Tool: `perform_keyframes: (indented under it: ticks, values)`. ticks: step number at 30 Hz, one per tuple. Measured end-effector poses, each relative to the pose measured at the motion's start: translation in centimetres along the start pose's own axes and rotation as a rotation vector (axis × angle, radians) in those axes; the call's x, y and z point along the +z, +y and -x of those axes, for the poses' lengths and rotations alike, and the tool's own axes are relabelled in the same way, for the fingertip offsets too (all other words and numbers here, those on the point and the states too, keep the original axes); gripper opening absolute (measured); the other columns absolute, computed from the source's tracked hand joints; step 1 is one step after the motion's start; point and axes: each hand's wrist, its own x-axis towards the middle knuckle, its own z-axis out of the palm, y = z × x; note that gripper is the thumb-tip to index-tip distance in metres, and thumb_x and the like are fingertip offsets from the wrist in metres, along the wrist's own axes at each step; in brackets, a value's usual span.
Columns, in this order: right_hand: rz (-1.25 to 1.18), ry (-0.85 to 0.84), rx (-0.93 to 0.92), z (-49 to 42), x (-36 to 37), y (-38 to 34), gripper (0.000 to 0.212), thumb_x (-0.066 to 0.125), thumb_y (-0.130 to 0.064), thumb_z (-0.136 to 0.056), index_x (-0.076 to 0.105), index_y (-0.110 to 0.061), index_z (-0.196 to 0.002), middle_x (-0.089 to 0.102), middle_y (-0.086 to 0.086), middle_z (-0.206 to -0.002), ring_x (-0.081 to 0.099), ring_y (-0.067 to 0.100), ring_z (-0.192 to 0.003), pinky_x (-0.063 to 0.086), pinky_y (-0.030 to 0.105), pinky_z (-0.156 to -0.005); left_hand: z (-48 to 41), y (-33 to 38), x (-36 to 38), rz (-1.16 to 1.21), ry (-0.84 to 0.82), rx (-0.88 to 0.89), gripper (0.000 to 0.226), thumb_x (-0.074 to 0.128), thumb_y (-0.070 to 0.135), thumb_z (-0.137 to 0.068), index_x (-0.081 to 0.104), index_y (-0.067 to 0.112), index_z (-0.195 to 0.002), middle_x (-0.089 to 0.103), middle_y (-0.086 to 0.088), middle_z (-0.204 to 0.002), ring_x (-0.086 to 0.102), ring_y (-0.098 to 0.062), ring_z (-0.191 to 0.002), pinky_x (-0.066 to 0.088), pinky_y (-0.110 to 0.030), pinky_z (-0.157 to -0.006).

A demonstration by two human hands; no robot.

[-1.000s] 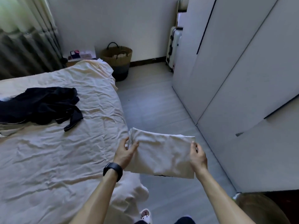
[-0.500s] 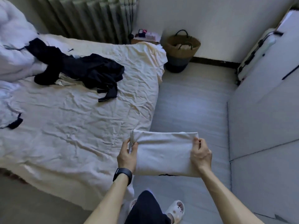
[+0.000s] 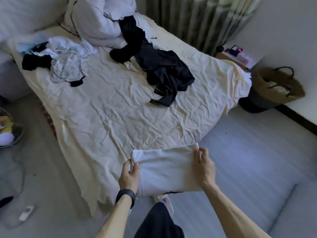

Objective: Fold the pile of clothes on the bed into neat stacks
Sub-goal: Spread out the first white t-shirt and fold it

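A folded white garment (image 3: 166,169) hangs in the air over the near corner of the bed (image 3: 111,121). My left hand (image 3: 129,176) pinches its left edge between thumb and fingers. My right hand (image 3: 204,165) holds its right edge, thumb on top. On the cream sheet a black garment (image 3: 161,69) lies crumpled at the far middle. A heap of light printed and dark clothes (image 3: 63,64) sits at the far left of the bed.
A white duvet (image 3: 96,19) is bunched at the head of the bed. A woven basket (image 3: 277,85) stands on the floor at the right, by the wall. A curtain (image 3: 197,19) hangs behind. A remote (image 3: 26,213) lies on the floor at the left.
The view has swung left from the wardrobe and floor to the bed. Both hands have carried the folded white garment from over the floor to over the bed's near corner.
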Motion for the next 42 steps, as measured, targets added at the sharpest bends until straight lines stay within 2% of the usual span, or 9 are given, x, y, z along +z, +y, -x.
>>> perform_keyframes:
  ticks: [13, 18, 22, 26, 31, 33, 35, 38, 42]
  values:
    - [0.197, -0.358, -0.004, -12.5, 9.7, 1.3, 0.028, 0.028, -0.061, -0.102, 0.044, -0.04, -0.109, 0.06, -0.007, -0.076, 0.059, 0.014, -0.068, 0.043, 0.03, -0.053, -5.9, -6.1, 6.2, 0.043, 0.174, -0.371, 0.039, 0.054, 0.054, -0.096, 0.055, 0.034, -0.129, 0.065, 0.0, -0.107, 0.062, -0.024, -0.099, 0.044, -0.03, -0.08]
    - [0.185, -0.42, -0.142, -18.7, 16.8, -1.4, 0.021, 0.035, -0.044, -0.107, 0.047, -0.031, -0.118, 0.057, -0.011, -0.075, 0.058, 0.022, -0.07, 0.04, 0.036, -0.059, -11.7, -6.9, 7.1, 0.088, 0.364, -0.388, 0.04, 0.056, 0.052, -0.096, 0.054, 0.034, -0.131, 0.061, 0.009, -0.103, 0.057, -0.015, -0.094, 0.04, -0.024, -0.078]
    - [0.157, -0.388, -0.28, -22.8, 22.6, -3.8, 0.014, 0.036, -0.049, -0.107, 0.044, -0.039, -0.111, 0.054, -0.011, -0.068, 0.053, 0.009, -0.061, 0.034, 0.026, -0.051, -17.6, -7.7, 7.5, 0.138, 0.521, -0.327, 0.02, 0.057, 0.049, -0.096, 0.055, 0.042, -0.114, 0.062, 0.019, -0.088, 0.057, 0.009, -0.077, 0.037, -0.002, -0.06]
    - [0.201, -0.44, -0.325, -26.1, 28.6, -2.4, 0.024, 0.035, -0.048, -0.108, 0.047, -0.029, -0.117, 0.054, -0.004, -0.07, 0.06, 0.037, -0.074, 0.036, 0.037, -0.059, -22.1, -10.8, 9.4, 0.109, 0.544, -0.3, 0.016, 0.054, 0.042, -0.1, 0.053, 0.026, -0.103, 0.056, 0.019, -0.078, 0.056, 0.004, -0.069, 0.037, -0.006, -0.055]
    - [0.24, -0.418, -0.343, -26.9, 31.1, 0.1, 0.029, 0.032, -0.056, -0.105, 0.042, -0.032, -0.118, 0.069, 0.014, -0.1, 0.063, 0.044, -0.093, 0.036, 0.038, -0.069, -24.2, -13.4, 10.4, 0.021, 0.588, -0.224, 0.03, 0.051, 0.044, -0.099, 0.051, 0.017, -0.087, 0.047, 0.006, -0.071, 0.049, -0.013, -0.06, 0.032, -0.02, -0.051]
    - [0.185, -0.438, -0.354, -26.3, 30.1, -0.5, 0.032, 0.036, -0.053, -0.105, 0.043, -0.027, -0.122, 0.066, 0.007, -0.1, 0.063, 0.041, -0.097, 0.04, 0.039, -0.072, -23.2, -12.7, 10.0, -0.054, 0.522, -0.274, 0.033, 0.049, 0.052, -0.097, 0.055, 0.02, -0.108, 0.054, 0.01, -0.077, 0.059, -0.017, -0.074, 0.042, -0.029, -0.058]
    - [0.169, -0.366, -0.479, -25.4, 28.9, -0.9, 0.047, 0.042, -0.047, -0.102, 0.047, -0.012, -0.133, 0.059, 0.014, -0.12, 0.058, 0.041, -0.108, 0.045, 0.045, -0.085, -21.8, -11.8, 10.0, -0.388, 0.558, -0.21, 0.057, 0.053, 0.051, -0.095, 0.044, 0.02, -0.141, 0.059, -0.002, -0.121, 0.055, -0.029, -0.11, 0.05, -0.042, -0.084]
    - [0.355, -0.205, -0.729, -22.7, 27.6, -0.8, 0.053, 0.045, -0.043, -0.102, 0.048, -0.011, -0.144, 0.043, 0.015, -0.152, 0.045, 0.04, -0.132, 0.034, 0.051, -0.107, -21.0, -9.7, 11.8, -0.765, 0.479, 0.176, 0.064, 0.051, 0.048, -0.094, 0.04, 0.022, -0.151, 0.034, -0.008, -0.157, 0.033, -0.029, -0.144, 0.027, -0.051, -0.112]
    - [0.566, -0.405, -0.96, -20.7, 29.6, -0.2, 0.054, 0.039, -0.042, -0.101, 0.042, -0.031, -0.154, 0.03, 0.006, -0.165, 0.022, 0.028, -0.154, 0.013, 0.054, -0.122, -23.1, -9.6, 14.9, -0.883, 0.205, 0.383, 0.068, 0.049, 0.049, -0.094, 0.031, 0.029, -0.156, 0.017, 0.001, -0.166, 0.013, -0.021, -0.154, 0.011, -0.057, -0.121]
